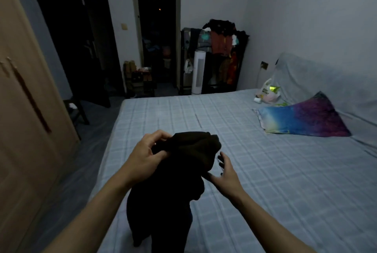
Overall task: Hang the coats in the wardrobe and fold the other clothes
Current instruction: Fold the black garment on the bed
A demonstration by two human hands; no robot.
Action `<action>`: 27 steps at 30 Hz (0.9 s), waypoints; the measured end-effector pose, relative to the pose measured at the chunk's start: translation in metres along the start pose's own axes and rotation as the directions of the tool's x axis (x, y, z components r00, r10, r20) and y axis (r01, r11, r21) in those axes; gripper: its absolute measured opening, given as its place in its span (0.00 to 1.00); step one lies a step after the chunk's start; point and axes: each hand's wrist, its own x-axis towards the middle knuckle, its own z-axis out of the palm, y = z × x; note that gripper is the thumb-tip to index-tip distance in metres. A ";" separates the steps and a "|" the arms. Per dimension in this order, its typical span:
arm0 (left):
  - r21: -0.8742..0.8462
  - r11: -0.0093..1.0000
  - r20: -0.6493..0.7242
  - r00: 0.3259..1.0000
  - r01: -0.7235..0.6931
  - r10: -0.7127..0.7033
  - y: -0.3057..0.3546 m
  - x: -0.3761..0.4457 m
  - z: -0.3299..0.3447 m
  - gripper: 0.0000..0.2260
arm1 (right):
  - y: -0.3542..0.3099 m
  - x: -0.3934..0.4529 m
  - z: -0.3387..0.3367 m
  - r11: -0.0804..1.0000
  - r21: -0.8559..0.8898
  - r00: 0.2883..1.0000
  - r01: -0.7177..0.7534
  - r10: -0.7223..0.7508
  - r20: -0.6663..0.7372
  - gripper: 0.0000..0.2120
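Observation:
A black garment (179,181) hangs bunched in front of me above the near left corner of the bed (265,171). My left hand (146,157) grips its upper edge, fingers and thumb curled into the cloth. My right hand (224,173) sits just right of the garment with fingers spread and straight, the thumb touching the fabric. The garment's lower part drops below the frame's bottom edge. The light wooden wardrobe (24,130) stands at the left with its doors closed.
A colourful pillow (302,118) and a plastic bag (267,91) lie at the bed's far right. A clothes rack (220,55) heaped with clothes, a white tower fan (198,73) and a shoe shelf (140,81) stand beyond the bed. A dark stool (75,110) sits by the wardrobe.

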 end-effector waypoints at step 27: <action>0.334 0.912 -0.007 0.969 0.236 -0.248 0.046 -0.053 0.017 0.08 | -0.028 0.040 -0.110 0.936 0.073 0.938 0.344 -0.345 0.009 0.07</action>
